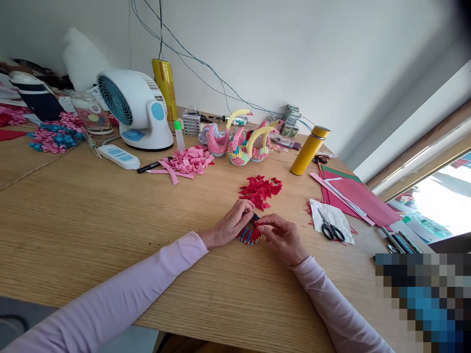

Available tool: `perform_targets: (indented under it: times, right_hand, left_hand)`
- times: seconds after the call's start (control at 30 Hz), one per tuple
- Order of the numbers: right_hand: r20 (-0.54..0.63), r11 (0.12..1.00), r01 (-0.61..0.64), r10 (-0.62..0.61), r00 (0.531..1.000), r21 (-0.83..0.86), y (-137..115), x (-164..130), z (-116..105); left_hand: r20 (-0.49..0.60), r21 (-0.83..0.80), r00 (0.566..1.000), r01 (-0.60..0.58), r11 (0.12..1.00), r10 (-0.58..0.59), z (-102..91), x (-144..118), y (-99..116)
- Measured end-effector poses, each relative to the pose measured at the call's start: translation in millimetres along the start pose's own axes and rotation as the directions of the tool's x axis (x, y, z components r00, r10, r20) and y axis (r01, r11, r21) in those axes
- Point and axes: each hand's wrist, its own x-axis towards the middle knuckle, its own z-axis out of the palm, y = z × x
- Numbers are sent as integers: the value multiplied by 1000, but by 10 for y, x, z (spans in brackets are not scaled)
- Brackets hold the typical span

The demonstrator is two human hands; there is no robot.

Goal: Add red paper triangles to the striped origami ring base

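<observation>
A ring of folded paper pieces (pixel 250 237), red and blue with some yellow edges, lies on the table between my hands. My left hand (pixel 232 223) grips its left and far side, fingers closed over the rim. At the right side of the ring, my right hand (pixel 282 239) pinches a small red folded paper piece (pixel 259 223) between thumb and forefinger, against the ring. Just beyond my hands is a pile of red folded paper pieces (pixel 260 190). My fingers cover part of the ring.
Folded-paper swans (pixel 240 147) stand at the back, near a yellow bottle (pixel 309 151). Pink paper strips (pixel 191 161) lie left of them, beside a white fan (pixel 138 110). Scissors (pixel 332 230) rest on white paper at right, near red paper sheets (pixel 360 193).
</observation>
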Motion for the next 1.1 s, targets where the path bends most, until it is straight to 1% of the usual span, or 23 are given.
perform_targets:
  times: [0.1,0.17,0.27,0.43,0.57,0.8,0.93,1.1]
  right_hand:
    - [17,999,27,-26,999,-38,29,-5,-8]
    - [28,998,32,-31,999,-52,35,-4,-4]
    - [31,998,14,-12,999,-54,30,14,0]
    - [40,999,16,-14,999,-48,26,58,-19]
    - [47,1000,-8,9,999,-20,26,69,-26]
    - [82,988,75,-64,995,-134,41,77,-20]
    - [67,986,72,-62,996,-149,53,89,-24]
    - [52,978,80,-71,996,-191,52,102,-38]
  left_hand:
    - [109,42,994,-6,999,1,-72,-117,24]
    - [138,64,990,-8,998,-1,-89,-161,20]
    - [163,67,987,-20,998,9,-101,-160,3]
    - [176,50,984,-28,998,18,-141,-109,13]
    - [178,47,984,-14,999,5,-154,-111,31]
    - [160,40,987,-25,999,18,-158,-111,33]
    - [164,20,986,-6,1000,3,-163,-109,42]
    - [152,4,988,-15,1000,15,-155,-108,51]
